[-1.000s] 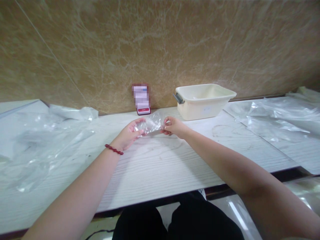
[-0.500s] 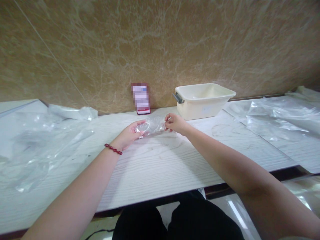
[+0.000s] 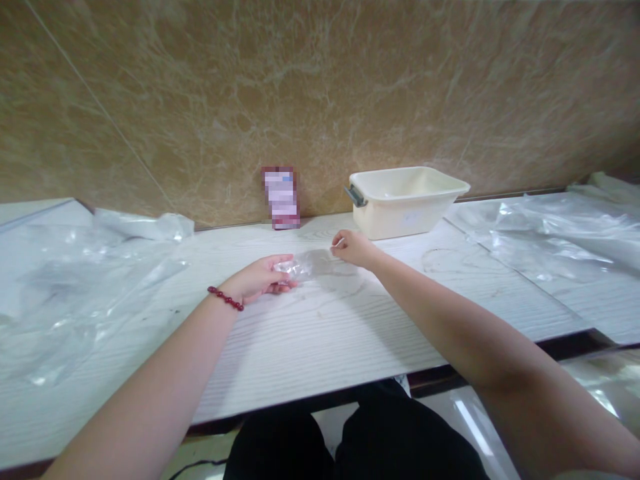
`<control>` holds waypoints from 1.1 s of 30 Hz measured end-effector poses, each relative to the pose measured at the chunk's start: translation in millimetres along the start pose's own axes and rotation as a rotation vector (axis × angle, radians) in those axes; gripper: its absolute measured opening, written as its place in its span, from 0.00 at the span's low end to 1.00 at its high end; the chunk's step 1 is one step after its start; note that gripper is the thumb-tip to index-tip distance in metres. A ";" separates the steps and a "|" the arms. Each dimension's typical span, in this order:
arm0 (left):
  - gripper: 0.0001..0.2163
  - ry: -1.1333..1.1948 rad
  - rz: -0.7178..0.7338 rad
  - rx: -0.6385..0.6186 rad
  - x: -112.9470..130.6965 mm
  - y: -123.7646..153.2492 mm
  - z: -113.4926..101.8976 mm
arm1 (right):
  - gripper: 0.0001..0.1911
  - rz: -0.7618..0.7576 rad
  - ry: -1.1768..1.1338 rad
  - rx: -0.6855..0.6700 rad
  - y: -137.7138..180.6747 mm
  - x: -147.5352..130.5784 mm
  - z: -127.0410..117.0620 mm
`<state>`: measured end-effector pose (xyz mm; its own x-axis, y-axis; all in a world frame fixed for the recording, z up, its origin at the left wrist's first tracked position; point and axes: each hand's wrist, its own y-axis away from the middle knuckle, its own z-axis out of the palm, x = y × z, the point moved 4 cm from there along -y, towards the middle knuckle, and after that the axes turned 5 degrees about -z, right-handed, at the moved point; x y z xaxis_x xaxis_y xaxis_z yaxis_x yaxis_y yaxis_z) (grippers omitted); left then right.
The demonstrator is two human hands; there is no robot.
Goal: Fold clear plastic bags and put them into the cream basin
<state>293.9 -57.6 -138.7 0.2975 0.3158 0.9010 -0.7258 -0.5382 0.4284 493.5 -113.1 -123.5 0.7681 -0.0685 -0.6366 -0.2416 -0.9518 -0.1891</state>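
A small clear plastic bag [image 3: 307,265] lies low over the white table [image 3: 320,333], stretched between both hands. My left hand [image 3: 260,279], with a red bead bracelet at the wrist, pinches the bag's left end. My right hand [image 3: 353,248] is closed in a pinch at the bag's right end, and a small white bit shows at its fingertips. What is inside the bag I cannot make out.
A cream plastic tub [image 3: 406,200] with a grey handle stands against the marble wall, right of a small red-and-white box [image 3: 281,198]. Heaps of clear plastic film lie at the left [image 3: 75,280] and right [image 3: 555,233]. My dark-clad knees show below the table edge.
Both hands have lowered the bag from mid-air down to the table surface. The left hand moved toward me and closed tighter on the bag's end.
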 end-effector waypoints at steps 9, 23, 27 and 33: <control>0.28 0.022 -0.046 0.026 -0.5 1.4 14.9 | 0.14 -0.398 0.092 0.001 20.9 -45.5 21.7; 0.25 -0.059 -0.074 0.097 3.9 6.5 17.8 | 0.25 -0.469 0.443 -0.201 37.9 -45.7 56.8; 0.19 -0.516 -0.114 0.377 10.6 12.0 -3.6 | 0.25 -0.455 0.496 -0.209 38.9 -45.7 57.3; 0.15 -1.272 0.561 0.696 26.9 11.1 19.8 | 0.26 -0.473 0.534 -0.202 37.2 -46.0 59.4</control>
<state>306.2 -70.5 -108.4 0.6693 -0.6961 0.2597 -0.6067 -0.7139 -0.3498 414.0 -127.6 -145.8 0.9593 0.2756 -0.0608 0.2612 -0.9486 -0.1789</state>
